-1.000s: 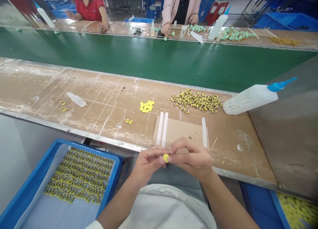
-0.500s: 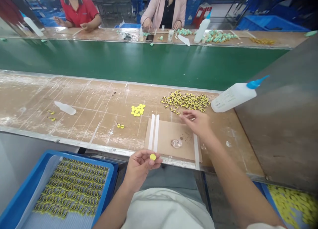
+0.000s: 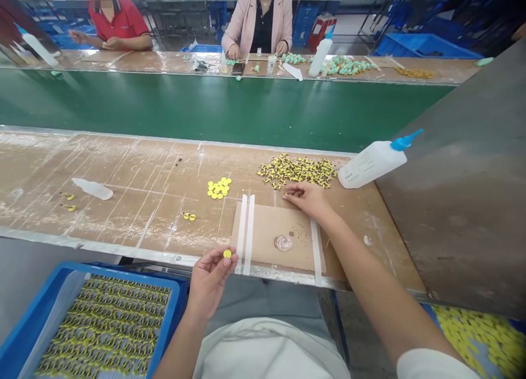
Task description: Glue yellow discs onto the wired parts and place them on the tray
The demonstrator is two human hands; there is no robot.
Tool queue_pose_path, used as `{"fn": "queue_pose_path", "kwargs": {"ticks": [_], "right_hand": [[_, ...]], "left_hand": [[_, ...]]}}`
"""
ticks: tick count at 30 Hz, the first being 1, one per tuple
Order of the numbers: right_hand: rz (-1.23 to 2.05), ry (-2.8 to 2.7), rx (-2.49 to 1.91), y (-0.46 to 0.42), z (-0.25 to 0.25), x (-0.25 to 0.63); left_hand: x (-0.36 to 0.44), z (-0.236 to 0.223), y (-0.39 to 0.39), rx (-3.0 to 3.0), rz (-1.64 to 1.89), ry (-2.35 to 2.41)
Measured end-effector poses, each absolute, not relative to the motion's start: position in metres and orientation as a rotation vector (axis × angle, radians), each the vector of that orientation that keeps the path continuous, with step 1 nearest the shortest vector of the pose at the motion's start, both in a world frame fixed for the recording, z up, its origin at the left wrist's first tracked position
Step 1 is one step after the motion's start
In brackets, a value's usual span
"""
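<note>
My left hand (image 3: 208, 277) is raised palm up above the bench's front edge, with a flat yellow disc (image 3: 227, 253) held at its fingers. My right hand (image 3: 307, 199) rests at the upper right of a cardboard sheet (image 3: 267, 242), its fingertips pinched together beside a heap of small yellow-and-black pieces (image 3: 298, 172). Whether those fingertips hold a piece is too small to tell. A clear puddle of glue (image 3: 283, 243) lies on the cardboard, below my right hand. White strips (image 3: 245, 234) run across the sheet.
A large glue bottle with a blue nozzle (image 3: 372, 162) lies at the bench's right. A blue tray of ranked pieces (image 3: 102, 270) sits at lower left. Loose yellow discs (image 3: 219, 188) lie left of the heap. Two co-workers (image 3: 258, 23) sit beyond the green belt (image 3: 205, 108).
My hands have separated since the earliest frame, with my right hand moving out to the heap and uncovering the glue. The disc stays in my left hand. The view has tilted downward.
</note>
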State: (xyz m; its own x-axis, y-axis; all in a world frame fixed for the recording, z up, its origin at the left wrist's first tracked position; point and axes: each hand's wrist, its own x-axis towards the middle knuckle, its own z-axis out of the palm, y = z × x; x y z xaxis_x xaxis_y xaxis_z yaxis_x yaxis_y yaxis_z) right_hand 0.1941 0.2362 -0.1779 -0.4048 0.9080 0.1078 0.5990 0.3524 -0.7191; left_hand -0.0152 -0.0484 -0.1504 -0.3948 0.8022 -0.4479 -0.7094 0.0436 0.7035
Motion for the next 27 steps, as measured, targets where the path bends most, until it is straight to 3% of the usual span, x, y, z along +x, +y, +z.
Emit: {"fn": "queue_pose_path", "kwargs": {"ticks": [10, 20, 27], "right_hand": [[0.832, -2.150, -1.124, 0.226, -0.180, 0.218], [0.611, -2.410, -0.932, 0.217, -0.139, 0.241], [0.553, -2.324, -1.018, 0.216, -0.160, 0.245]], "left_hand": [[-0.010, -0.151, -0.043, 0.123, 1.622, 1.118], [-0.009, -0.152, -0.041, 0.080, 1.621, 1.146], [-0.004, -0.151, -0.033, 0.117, 1.651, 1.125]]}}
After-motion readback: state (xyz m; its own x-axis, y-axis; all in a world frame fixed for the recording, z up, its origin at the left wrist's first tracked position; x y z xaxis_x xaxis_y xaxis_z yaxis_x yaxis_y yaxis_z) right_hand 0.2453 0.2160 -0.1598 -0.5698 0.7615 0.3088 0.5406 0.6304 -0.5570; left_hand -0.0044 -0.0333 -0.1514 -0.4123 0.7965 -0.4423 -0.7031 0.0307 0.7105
